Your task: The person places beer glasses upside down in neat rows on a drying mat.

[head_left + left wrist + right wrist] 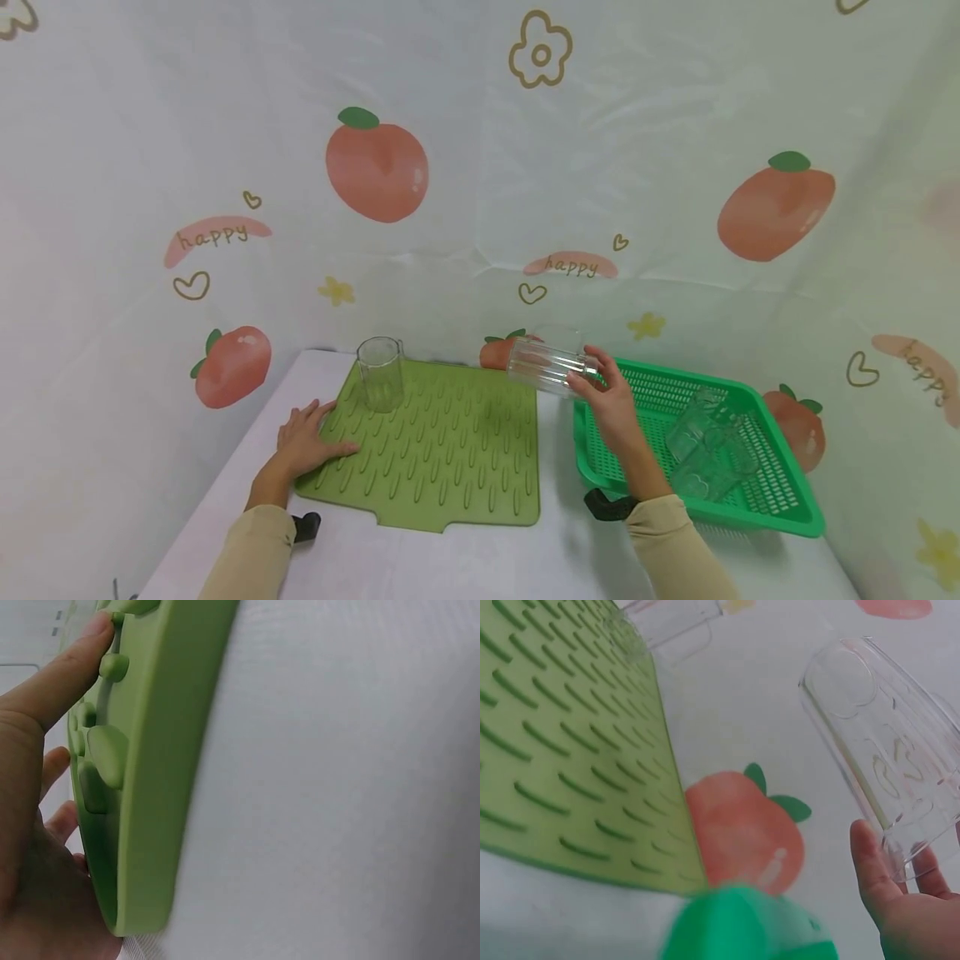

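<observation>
My right hand holds a clear glass mug near one end, thumb and fingers around it. The mug lies almost sideways in the air, between the green mat and the basket. In the right wrist view the mug is tilted and shows a raised pattern on its side. My left hand rests at the left edge of the green ridged mat. Its thumb lies on the mat's ridges, and the other fingers spread past the edge. Another clear glass mug stands upright on the mat's back left.
A green plastic basket stands at the right with clear glass mugs lying in it. Right behind the white table hangs a white curtain with fruit prints.
</observation>
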A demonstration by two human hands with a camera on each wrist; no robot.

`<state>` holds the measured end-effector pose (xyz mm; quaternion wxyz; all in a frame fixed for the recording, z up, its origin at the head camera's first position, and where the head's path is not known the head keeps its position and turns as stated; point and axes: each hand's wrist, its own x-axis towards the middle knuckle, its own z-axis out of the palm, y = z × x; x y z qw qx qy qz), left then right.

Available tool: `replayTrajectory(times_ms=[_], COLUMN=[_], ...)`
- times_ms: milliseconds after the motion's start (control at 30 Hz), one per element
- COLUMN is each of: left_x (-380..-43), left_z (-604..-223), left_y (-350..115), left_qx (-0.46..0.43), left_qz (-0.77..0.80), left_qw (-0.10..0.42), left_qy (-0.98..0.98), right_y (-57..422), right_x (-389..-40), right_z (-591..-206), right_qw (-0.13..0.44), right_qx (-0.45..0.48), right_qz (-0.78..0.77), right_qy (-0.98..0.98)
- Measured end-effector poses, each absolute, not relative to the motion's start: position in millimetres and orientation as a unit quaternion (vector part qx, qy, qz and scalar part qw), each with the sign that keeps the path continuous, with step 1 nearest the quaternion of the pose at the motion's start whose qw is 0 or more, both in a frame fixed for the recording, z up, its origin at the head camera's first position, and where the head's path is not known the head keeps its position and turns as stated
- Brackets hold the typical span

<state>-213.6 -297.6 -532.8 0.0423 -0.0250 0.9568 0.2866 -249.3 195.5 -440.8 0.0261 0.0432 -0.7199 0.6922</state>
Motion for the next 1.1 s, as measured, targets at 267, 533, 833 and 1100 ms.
replayTrajectory(times_ms=[267, 533, 833, 1100], left_x=[-214, -216, -216, -216], left_z=[-530, -533, -540, -533], left_y=[-294, -297, -303, -299], left_qx=[-0.025, -0.024, -0.025, -0.021], left_qz=[0.286, 0.281, 0.281, 0.255], left_qw=[0.048, 0.045, 0.031, 0.051], left_qy=[0.957, 0.958, 0.959, 0.965], right_y=[177, 160, 128, 109], right_x=[-250, -250, -250, -250], right_z=[-446, -447, -454, -457], right_qw=[0.012, 0.003, -0.009, 0.002], right_qx=[0.036, 0.053, 0.080, 0.071], right_qz=[0.696, 0.700, 0.709, 0.720], right_qy=[-0.717, -0.712, -0.701, -0.691])
